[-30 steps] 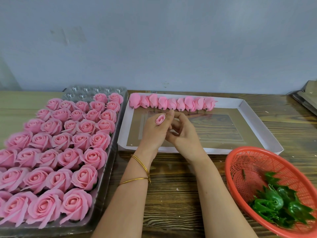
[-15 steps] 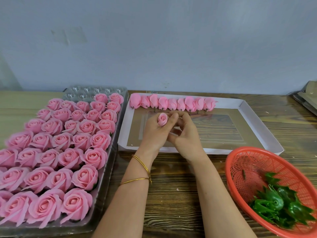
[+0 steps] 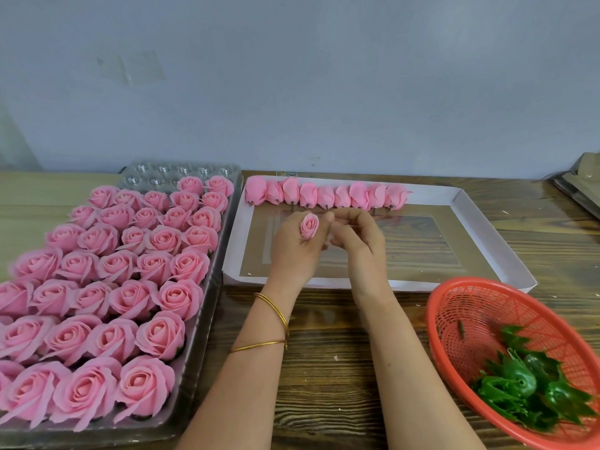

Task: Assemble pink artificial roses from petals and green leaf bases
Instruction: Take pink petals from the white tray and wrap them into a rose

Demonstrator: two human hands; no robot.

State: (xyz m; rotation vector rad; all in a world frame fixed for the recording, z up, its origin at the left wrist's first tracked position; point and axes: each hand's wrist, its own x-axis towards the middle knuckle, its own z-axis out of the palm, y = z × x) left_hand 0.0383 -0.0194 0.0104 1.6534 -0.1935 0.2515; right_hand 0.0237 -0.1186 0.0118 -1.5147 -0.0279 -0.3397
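My left hand (image 3: 297, 251) grips a small pink rose bud (image 3: 309, 225), its spiral face turned towards me, over the white cardboard tray (image 3: 487, 282). My right hand (image 3: 358, 245) is close beside it, fingers curled, fingertips near the bud's right side; whether they pinch its stem is unclear. A row of several closed pink buds (image 3: 326, 196) lies along the tray's far edge. Green leaf bases (image 3: 532, 388) lie in a red mesh basket (image 3: 454, 306) at the lower right.
A clear plastic tray (image 3: 207, 306) on the left holds several rows of finished pink roses (image 3: 107, 293). Everything stands on a wooden table (image 3: 328, 358) against a grey wall. Flat dark packaging (image 3: 581, 186) lies at the far right edge.
The bud in my left hand has turned from side-on to face up towards me. My right hand's fingers have shifted slightly right of the bud.
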